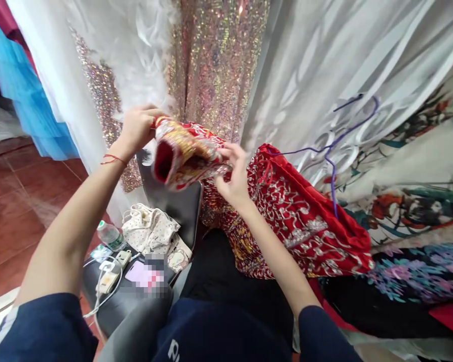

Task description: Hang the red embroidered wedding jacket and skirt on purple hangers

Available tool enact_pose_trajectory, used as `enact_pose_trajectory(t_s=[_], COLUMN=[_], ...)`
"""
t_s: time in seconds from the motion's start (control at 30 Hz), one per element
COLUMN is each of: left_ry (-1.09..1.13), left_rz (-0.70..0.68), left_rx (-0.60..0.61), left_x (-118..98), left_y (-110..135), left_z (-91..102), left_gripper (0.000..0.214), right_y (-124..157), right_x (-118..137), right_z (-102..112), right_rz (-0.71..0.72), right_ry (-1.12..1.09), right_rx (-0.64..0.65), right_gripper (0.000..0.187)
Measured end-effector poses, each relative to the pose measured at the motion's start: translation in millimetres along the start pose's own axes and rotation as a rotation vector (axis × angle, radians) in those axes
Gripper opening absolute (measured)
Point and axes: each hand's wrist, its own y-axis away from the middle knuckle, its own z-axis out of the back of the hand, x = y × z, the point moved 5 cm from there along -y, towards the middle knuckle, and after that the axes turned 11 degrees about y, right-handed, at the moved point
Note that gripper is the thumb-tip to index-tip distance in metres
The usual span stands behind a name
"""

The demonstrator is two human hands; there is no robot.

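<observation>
Both hands hold up a red garment [196, 151] covered in gold and silver embroidery, in front of me. My left hand [138, 128] grips its upper left edge, beside a dark red tube-like opening that faces me and is slightly blurred. The fingers of my right hand [234, 176] pinch its right end. Below and to the right, a red skirt [287, 216] with silver and gold beadwork hangs across my right leg, its red waistband at the top. A purple hanger [332, 146] reaches to that waistband.
A dark chair [109, 311] on my left bears a polka-dot cloth bag [151, 229], a plastic bottle [111, 235], a power strip with a white cable [109, 281] and a pink phone [141, 274]. Sequined fabric [219, 65], white tulle [309, 60] and a blue dress [33, 95] hang around.
</observation>
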Motion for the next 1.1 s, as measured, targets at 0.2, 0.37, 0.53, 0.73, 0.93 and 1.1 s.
enact_pose_trajectory(t_s=[0.2, 0.37, 0.53, 0.73, 0.93, 1.1], left_ry=[0.010, -0.026, -0.065, 0.251, 0.426, 0.507], left_rz=[0.092, 0.125, 0.250, 0.137, 0.126, 0.050], left_rx=[0.260, 0.331, 0.290, 0.051, -0.044, -0.032], left_x=[35.6, 35.1, -9.3, -128.5, -198.2, -232.0], left_y=[100.4, 129.6, 108.2, 77.5, 42.6, -25.5], left_z=[-6.6, -27.3, -19.8, -14.7, -69.9, -139.8], left_gripper=[0.044, 0.068, 0.056, 0.036, 0.032, 0.041], right_y=[83.8, 125.6, 113.7, 112.5, 117.7, 117.2], right_x=[27.6, 25.6, 42.0, 63.8, 47.7, 12.9], right_z=[-82.6, -104.0, -88.5, -53.3, 16.1, 97.6], right_rz=[0.356, 0.461, 0.427, 0.404, 0.323, 0.004], right_ry=[0.238, 0.386, 0.322, 0.093, 0.116, 0.218], right_rx=[0.311, 0.421, 0.482, 0.521, 0.405, 0.206], right_gripper=[0.055, 0.051, 0.055, 0.044, 0.021, 0.025])
